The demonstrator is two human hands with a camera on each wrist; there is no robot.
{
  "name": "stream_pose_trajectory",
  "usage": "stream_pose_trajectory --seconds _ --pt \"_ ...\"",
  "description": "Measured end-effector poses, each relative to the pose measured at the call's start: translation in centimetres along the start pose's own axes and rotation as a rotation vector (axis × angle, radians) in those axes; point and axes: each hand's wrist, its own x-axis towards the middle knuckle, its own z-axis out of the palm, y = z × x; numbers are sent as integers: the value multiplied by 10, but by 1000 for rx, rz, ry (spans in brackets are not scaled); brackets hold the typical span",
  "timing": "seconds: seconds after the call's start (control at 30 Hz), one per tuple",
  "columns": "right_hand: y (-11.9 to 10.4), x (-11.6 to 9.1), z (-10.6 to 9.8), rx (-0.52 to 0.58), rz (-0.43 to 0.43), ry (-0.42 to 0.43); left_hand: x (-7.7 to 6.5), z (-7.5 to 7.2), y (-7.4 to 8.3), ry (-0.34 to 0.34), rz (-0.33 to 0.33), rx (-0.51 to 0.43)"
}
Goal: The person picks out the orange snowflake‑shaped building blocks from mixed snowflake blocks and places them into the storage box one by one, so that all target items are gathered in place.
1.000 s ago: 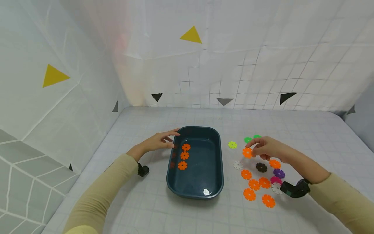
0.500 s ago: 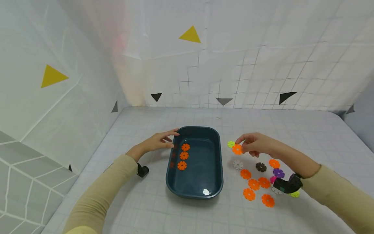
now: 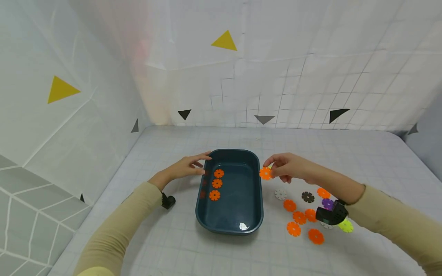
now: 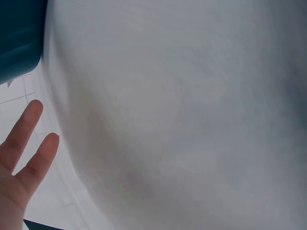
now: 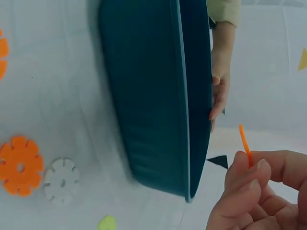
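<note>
My right hand (image 3: pixel 290 167) pinches an orange notched disc (image 3: pixel 265 173) at the right rim of a dark blue-green plastic basin (image 3: pixel 235 214). In the right wrist view that disc (image 5: pixel 245 143) stands edge-on between thumb and fingertips. Inside the basin, three orange discs (image 3: pixel 217 183) lie in a row along the left side. My left hand (image 3: pixel 188 167) rests its fingertips on the basin's left rim, fingers relaxed. The left wrist view has two fingers (image 4: pixel 31 165) spread below the basin's corner (image 4: pixel 21 40).
Right of the basin several loose discs lie on the white gridded table: orange (image 3: pixel 294 229), white (image 3: pixel 281 194), black (image 3: pixel 308 197), purple (image 3: pixel 327 203) and yellow-green (image 3: pixel 346 226). The right forearm hangs over some of them. A white sheet wall (image 3: pixel 193 88) stands behind.
My right hand has picked up an orange disc from among the loose ones and carried it left to the basin's right rim. The left hand has stayed at the left rim.
</note>
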Motion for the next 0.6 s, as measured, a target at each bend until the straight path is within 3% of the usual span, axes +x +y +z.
stream_pose_trajectory --seconds 0.6 --pt "-38 22 25 -23 -76 -76 0 0 0 -4 -4 18"
